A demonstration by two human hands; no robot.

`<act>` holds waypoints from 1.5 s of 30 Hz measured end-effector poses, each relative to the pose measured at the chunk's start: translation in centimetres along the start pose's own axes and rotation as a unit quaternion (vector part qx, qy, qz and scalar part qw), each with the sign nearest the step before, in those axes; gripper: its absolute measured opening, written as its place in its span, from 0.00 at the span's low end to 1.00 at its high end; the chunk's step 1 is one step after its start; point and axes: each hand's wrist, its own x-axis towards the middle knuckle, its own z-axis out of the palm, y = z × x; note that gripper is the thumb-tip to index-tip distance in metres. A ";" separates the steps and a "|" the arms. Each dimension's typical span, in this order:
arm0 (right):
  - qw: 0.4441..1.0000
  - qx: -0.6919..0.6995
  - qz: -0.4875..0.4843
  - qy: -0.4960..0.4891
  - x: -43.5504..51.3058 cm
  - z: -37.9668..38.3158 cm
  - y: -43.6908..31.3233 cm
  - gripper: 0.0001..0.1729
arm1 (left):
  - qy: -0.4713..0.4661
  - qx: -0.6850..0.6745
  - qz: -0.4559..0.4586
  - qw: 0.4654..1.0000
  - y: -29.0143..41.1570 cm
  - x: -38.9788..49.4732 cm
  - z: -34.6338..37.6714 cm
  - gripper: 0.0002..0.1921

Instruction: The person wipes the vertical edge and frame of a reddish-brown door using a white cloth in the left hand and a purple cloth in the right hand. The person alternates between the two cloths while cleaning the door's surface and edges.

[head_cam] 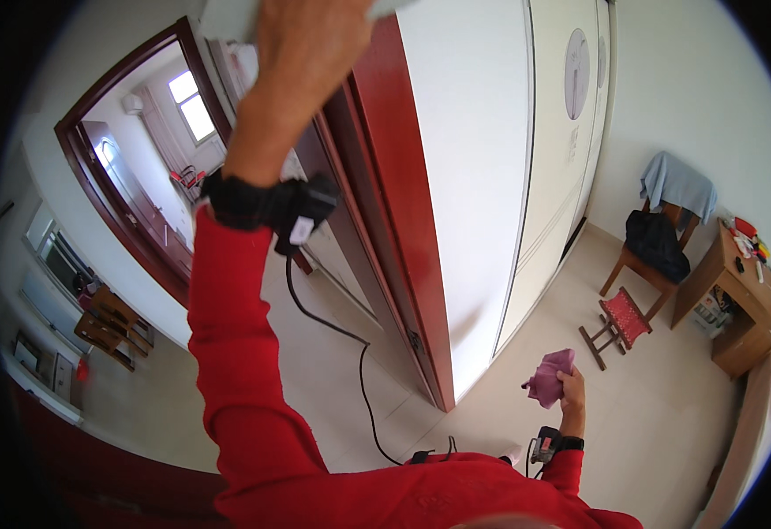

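My left hand [316, 46] is raised at the top of the view, over the dark red wooden door frame [402, 198]. A pale grey piece, perhaps cloth, shows on both sides of it [227, 20]. The fingers are cut off by the picture's edge, so their grip is hidden. Low on the right, my right hand [572, 390] pinches a crumpled purple cloth [549, 380] above the tiled floor. Each wrist wears a black strap with a small device, and a black cable hangs from the left one [309, 211].
A white sliding wardrobe door [551, 152] stands beyond the frame. To the right are a small red-seated folding stool [625, 317], a wooden chair [647, 263] with dark and blue cloth, and a wooden desk [749, 281]. An open doorway [141, 172] and wooden chairs [111, 324] are at left.
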 end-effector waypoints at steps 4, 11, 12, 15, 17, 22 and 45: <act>1.000 0.001 0.005 -0.014 0.6 -0.2 0.9 0.21 | -0.044 0.019 0.049 0.998 4.7 -4.1 0.4 0.19; 0.999 -0.033 0.024 -0.021 0.6 -0.3 1.1 0.21 | -0.199 -0.119 0.043 0.972 13.9 -13.2 0.1 0.18; 0.999 -0.028 0.022 -0.023 0.4 -0.2 0.8 0.21 | -0.230 -0.140 0.056 0.961 14.9 -14.6 0.0 0.19; 0.999 0.005 0.022 -0.030 -0.7 0.1 -0.1 0.20 | -0.291 -0.201 0.091 0.931 17.5 -19.1 -0.7 0.19; 1.000 0.011 0.015 -0.026 -1.3 0.3 -0.9 0.20 | -0.312 -0.237 0.112 0.913 18.8 -22.0 -1.0 0.18; 1.000 -0.006 0.009 -0.016 -2.3 0.0 -2.5 0.21 | -0.412 -0.380 0.121 0.819 20.9 -28.3 -1.7 0.15; 0.985 -0.050 0.142 -0.090 0.2 1.9 -1.0 0.17 | -0.013 -0.592 -0.800 0.097 25.4 -34.4 -12.4 0.25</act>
